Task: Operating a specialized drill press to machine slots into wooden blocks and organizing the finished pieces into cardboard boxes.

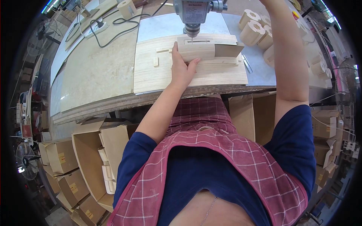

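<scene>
A grey drill press (192, 11) stands at the top centre, its chuck and thin bit over a pale wooden piece (196, 51) with a narrow slot and a darker panel on its right. My left hand (183, 66) grips that piece at its left end, fingers on the side and thumb along the near face. The piece lies on a wide light wooden board (203, 75) with small strips on it. My right forearm (288, 64) reaches up to the upper edge beside the drill; the hand itself is outside the picture.
Several pale wooden cylinders (252, 34) stand at the back right, near a thin metal strip (247, 64). A power strip (100, 24) and black cord lie at the back left. Cardboard boxes (66, 158) are below the bench on both sides. Fans (26, 162) stand at the far left.
</scene>
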Tool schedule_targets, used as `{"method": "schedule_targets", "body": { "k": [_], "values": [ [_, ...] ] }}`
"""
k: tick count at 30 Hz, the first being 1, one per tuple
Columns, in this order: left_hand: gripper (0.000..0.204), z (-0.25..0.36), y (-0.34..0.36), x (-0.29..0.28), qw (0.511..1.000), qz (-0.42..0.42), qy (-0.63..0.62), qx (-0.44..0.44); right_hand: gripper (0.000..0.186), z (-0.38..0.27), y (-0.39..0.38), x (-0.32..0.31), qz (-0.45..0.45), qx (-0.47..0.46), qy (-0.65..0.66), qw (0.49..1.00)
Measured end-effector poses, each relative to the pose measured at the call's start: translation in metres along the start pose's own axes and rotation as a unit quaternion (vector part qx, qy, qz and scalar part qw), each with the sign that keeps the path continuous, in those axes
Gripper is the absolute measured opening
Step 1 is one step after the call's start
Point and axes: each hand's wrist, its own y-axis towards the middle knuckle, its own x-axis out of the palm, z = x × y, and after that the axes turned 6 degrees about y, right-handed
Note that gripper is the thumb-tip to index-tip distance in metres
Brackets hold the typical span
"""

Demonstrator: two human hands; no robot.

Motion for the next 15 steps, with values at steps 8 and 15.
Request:
{"method": "schedule_targets", "body": {
  "k": [8, 15],
  "values": [
    [0.088, 0.003, 0.0, 0.003, 1.0, -0.008, -0.014, -0.011, 0.034, -0.023, -0.055, -0.001, 0.099, -0.053, 0.022, 0.993],
    [0.088, -0.001, -0.002, 0.001, 1.0, -0.001, -0.014, -0.005, 0.023, -0.02, -0.107, 0.031, 0.116, -0.034, 0.084, 0.989]
  ]
}}
